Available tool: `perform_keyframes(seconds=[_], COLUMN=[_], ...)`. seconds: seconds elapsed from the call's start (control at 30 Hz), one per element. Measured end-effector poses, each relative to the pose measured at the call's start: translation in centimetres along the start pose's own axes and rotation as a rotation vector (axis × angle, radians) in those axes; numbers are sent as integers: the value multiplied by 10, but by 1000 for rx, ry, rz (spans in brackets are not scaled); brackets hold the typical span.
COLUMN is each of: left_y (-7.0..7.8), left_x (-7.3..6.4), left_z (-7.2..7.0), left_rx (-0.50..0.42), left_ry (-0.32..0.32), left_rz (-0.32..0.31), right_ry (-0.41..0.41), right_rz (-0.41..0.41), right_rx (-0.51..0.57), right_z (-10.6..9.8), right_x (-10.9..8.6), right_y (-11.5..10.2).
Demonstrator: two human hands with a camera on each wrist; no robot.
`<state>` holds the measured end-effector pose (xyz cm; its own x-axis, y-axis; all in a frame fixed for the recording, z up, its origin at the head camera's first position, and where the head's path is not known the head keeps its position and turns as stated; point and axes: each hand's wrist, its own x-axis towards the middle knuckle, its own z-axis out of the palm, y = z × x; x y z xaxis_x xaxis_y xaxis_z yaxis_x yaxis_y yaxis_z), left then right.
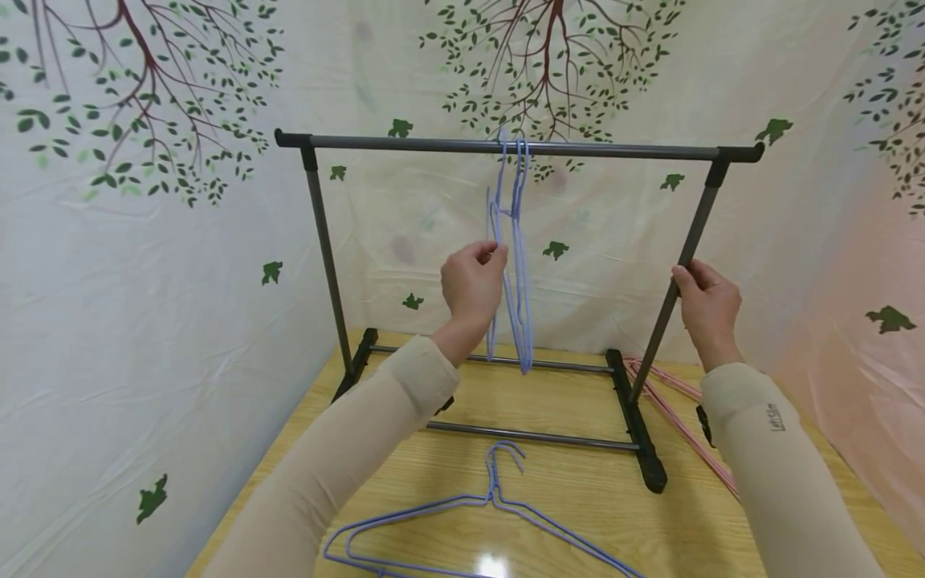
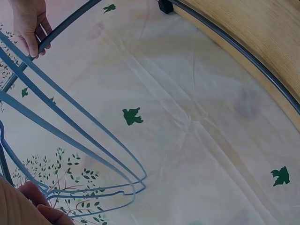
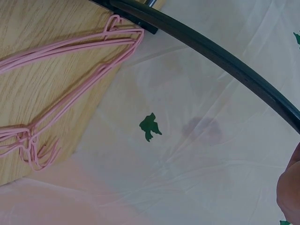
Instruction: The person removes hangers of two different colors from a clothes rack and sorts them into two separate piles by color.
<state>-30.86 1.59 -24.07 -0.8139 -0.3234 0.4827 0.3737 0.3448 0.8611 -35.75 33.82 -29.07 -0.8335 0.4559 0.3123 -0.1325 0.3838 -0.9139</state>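
Several blue clothes hangers (image 1: 524,321) hang close together, seen nearly edge-on, from the middle of the top bar of a dark metal garment rack (image 1: 614,150). My left hand (image 1: 473,281) pinches the leftmost of them between thumb and fingers, below its hook. In the left wrist view, that hand's fingertips (image 2: 52,213) are at the wire, and the hangers' long loops (image 2: 89,117) spread to the right. My right hand (image 1: 710,309) grips the rack's right upright, thumb in front. The same post (image 3: 211,51) crosses the right wrist view, where the right hand (image 3: 289,192) shows only partly.
More blue hangers (image 1: 426,507) lie stacked on the wooden table (image 1: 412,474) in front of the rack. Pink hangers (image 3: 93,77) lie on the table to the right, beside the rack's black foot (image 1: 639,433). A printed curtain (image 1: 238,337) surrounds the table.
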Motion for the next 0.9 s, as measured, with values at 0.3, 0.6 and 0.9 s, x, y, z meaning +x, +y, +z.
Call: perform_keyframes(seconds=[0.3,0.6,0.9], left_y=[-3,-16,-32], left_x=[1,8,18], left_z=[-9,-34,-61], left_rx=[-59,-44,26], left_ry=[27,67,81], left_rz=[30,87,141], right_ry=[3,1,-9], right_rz=[-17,-12,-9], right_rx=[-7,3,-14], right_z=[-1,-1,-2], right_x=[-1,-1,-3], right_y=[0,-1,-1])
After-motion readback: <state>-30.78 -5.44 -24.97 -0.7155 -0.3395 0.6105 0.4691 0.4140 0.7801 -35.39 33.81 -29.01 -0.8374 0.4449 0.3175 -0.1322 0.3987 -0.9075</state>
